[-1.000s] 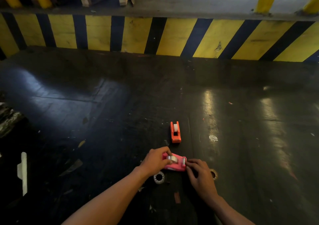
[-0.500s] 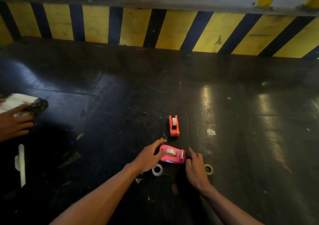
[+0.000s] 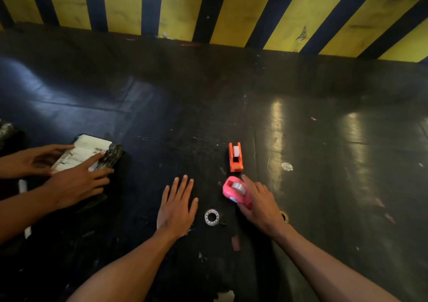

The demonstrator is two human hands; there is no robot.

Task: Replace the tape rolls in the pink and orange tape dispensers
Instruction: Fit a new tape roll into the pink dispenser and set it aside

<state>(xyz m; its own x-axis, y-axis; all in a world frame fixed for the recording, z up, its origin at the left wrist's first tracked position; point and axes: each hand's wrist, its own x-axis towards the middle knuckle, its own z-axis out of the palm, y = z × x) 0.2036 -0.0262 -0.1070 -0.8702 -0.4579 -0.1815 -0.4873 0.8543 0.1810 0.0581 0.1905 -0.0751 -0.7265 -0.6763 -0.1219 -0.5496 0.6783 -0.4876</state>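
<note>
Dark, scuffed floor (image 3: 324, 186) below a striped barrier

We see a yellow-and-black hazard-striped wall (image 3: 231, 14) along the far edge; at left, another person's two hands (image 3: 76, 183) rest on a white labelled packet (image 3: 81, 151) with a dark end.

Single head view, looking steeply down (probably kneeling), close above dark floor (image 3: 231, 107)

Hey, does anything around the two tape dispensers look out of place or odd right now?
Mostly loose bits. A bare tape roll lies on the dark floor between the left hand and right hand, outside either dispenser. The pink dispenser sits askew in the right hand, while the orange dispenser stands straight. Small scraps litter the floor.
</note>
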